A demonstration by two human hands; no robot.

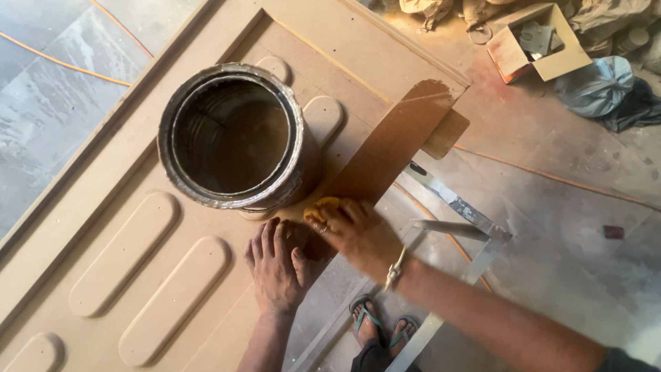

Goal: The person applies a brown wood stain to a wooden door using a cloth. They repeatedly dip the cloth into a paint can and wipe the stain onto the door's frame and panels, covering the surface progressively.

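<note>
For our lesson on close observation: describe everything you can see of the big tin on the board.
The tin is a round, open metal can with no lid, standing upright on the pale carved board. Its rim is smeared and crusted, its outside stained brown. Inside it looks dark with brown liquid. It covers part of a raised oval. Neither hand touches it; the right hand, holding a yellow pad, is nearest.

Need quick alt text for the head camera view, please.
The right hand rubs a yellow sponge along a brown-stained strip of a pale carved door panel, the left hand flat beside it, an open tin above.
</note>
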